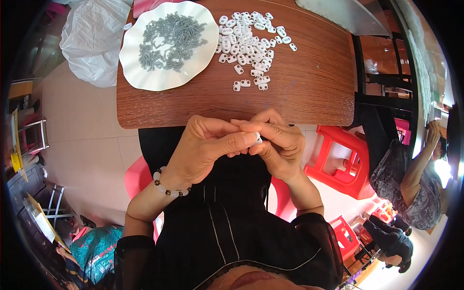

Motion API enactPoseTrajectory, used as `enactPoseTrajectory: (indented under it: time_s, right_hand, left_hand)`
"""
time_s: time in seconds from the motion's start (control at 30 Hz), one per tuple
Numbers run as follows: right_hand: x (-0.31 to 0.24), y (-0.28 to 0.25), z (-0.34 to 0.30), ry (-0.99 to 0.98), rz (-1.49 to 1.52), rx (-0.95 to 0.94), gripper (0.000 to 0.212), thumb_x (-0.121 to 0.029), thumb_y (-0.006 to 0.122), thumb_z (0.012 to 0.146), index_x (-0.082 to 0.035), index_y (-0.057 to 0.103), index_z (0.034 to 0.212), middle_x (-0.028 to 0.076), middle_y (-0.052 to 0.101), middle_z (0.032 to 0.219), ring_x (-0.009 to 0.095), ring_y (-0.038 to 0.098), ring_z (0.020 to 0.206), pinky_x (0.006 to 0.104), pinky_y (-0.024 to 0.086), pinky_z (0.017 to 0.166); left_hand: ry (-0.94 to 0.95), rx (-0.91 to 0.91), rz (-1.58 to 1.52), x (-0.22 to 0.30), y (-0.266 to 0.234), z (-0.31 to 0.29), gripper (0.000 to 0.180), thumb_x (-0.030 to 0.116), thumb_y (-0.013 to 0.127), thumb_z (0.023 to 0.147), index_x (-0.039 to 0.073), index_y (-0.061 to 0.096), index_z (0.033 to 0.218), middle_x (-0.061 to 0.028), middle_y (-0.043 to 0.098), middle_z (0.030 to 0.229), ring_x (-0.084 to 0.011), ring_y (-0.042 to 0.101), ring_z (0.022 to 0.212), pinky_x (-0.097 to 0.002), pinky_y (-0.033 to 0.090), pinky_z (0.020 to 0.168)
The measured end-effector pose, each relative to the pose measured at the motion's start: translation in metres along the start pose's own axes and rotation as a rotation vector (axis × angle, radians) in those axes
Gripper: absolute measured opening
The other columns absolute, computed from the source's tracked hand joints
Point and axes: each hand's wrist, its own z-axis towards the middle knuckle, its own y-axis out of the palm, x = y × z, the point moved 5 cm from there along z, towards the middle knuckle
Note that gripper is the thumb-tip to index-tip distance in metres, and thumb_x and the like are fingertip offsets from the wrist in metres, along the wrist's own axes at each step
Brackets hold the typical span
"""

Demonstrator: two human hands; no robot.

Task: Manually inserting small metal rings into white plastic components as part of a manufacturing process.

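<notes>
Just off the table's near edge, my left hand [208,142] and my right hand [282,145] meet, fingers closed together. Pinched between their fingertips is a white cord lock [259,140], mostly covered by my fingers. Beyond them on the tabletop lies a loose pile of white plastic cord-lock parts [246,46], some with two holes. To its left, a white scalloped plate [133,72] carries a heap of small grey metal springs [169,41]. Whether a spring is in the held part, I cannot tell.
The brown wooden table [309,82] ends just ahead of my hands. A white plastic bag [92,41] stands left of it. Red plastic stools [338,162] are at the right, where another person [411,183] sits. More people are at the lower corners.
</notes>
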Motion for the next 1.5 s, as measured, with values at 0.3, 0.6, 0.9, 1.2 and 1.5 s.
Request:
enactPoseTrajectory:
  time_s: [0.3, 0.6, 0.9, 1.2, 1.5]
  right_hand:
    - [-0.003, 0.002, -0.002, 0.019, 0.061, 0.064, 0.036, -0.026, 0.068, 0.087, 0.003, 0.068, 0.108, 0.012, 0.064, 0.08, 0.019, 0.065, 0.08, 0.0309, 0.055, 0.075]
    - [-0.008, 0.0, -0.001, -0.039, -0.182, 0.091, 0.035, -0.028, 0.066, 0.088, 0.004, 0.069, 0.103, 0.011, 0.073, 0.088, 0.017, 0.06, 0.077, 0.0262, 0.049, 0.067]
    - [-0.006, 0.001, 0.003, -0.062, -0.115, 0.015, 0.028, -0.012, 0.069, 0.084, 0.002, 0.068, 0.108, 0.009, 0.071, 0.089, 0.014, 0.058, 0.078, 0.0245, 0.049, 0.066]
    - [0.0, 0.003, 0.009, -0.132, -0.1, -0.11, 0.039, -0.023, 0.062, 0.092, 0.001, 0.06, 0.122, 0.017, 0.065, 0.111, 0.018, 0.061, 0.085, 0.0268, 0.05, 0.071]
    - [0.004, 0.008, -0.001, -0.007, 0.117, 0.006, 0.036, -0.026, 0.058, 0.094, 0.005, 0.064, 0.112, 0.018, 0.065, 0.103, 0.016, 0.067, 0.077, 0.0263, 0.058, 0.068]
  left_hand:
    - [-0.004, 0.009, -0.011, -0.003, 0.002, -0.002, 0.015, 0.011, 0.071, 0.086, -0.002, 0.073, 0.092, -0.008, 0.069, 0.078, -0.0079, 0.06, 0.067, -0.021, 0.045, 0.059]
    - [0.005, 0.018, -0.01, -0.006, 0.003, -0.002, 0.016, 0.014, 0.069, 0.087, -0.001, 0.073, 0.092, -0.0072, 0.07, 0.079, -0.0068, 0.06, 0.068, -0.0203, 0.045, 0.06]
    - [-0.022, 0.025, -0.055, -0.01, -0.002, -0.001, 0.015, 0.012, 0.07, 0.087, -0.001, 0.073, 0.093, -0.0071, 0.07, 0.079, -0.0079, 0.06, 0.067, -0.0207, 0.045, 0.06]
    - [-0.025, 0.002, -0.01, -0.003, 0.0, -0.001, 0.016, 0.011, 0.069, 0.087, -0.003, 0.072, 0.094, -0.0078, 0.07, 0.08, -0.0086, 0.06, 0.068, -0.022, 0.047, 0.061]
    - [-0.026, -0.001, -0.048, -0.007, 0.004, -0.001, 0.016, 0.012, 0.069, 0.087, -0.002, 0.073, 0.093, -0.0077, 0.07, 0.078, -0.0081, 0.06, 0.068, -0.0217, 0.046, 0.061]
